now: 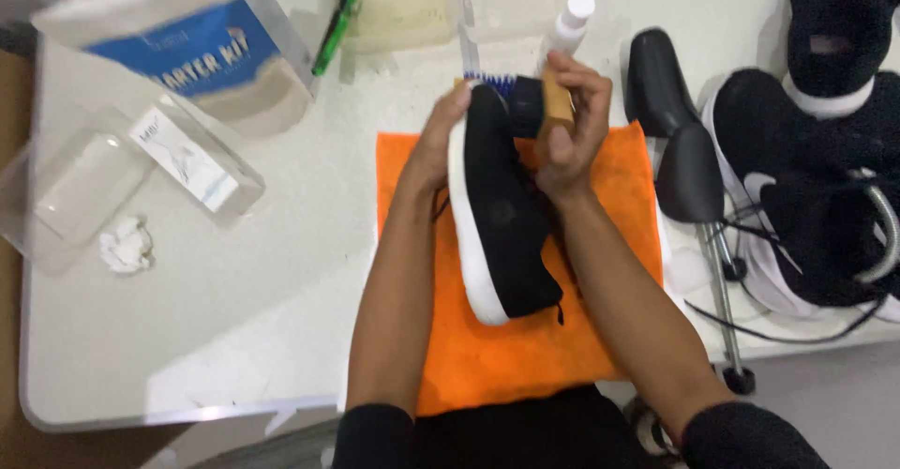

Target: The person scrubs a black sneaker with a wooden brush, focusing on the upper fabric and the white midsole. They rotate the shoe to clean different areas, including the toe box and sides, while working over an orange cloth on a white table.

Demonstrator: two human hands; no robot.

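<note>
A black shoe (502, 216) is gripped by the left hand (433, 145) over an orange cloth (525, 347). A wooden brush (539, 105) is clasped in the right hand (574, 127) (bristles at the toe). The shoe could slip if pressed hard.

The left hand (433, 145) grips a black shoe (500, 211) at its toe while the right hand (572, 127) presses a wooden brush (544, 103) just beside those fingers, above an orange cloth (525, 347)

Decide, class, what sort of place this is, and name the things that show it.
Probably a home or small workshop table set up for shoe cleaning: a black shoe held over an orange cloth, a wooden brush, a white bottle, and more shoes waiting.
</note>
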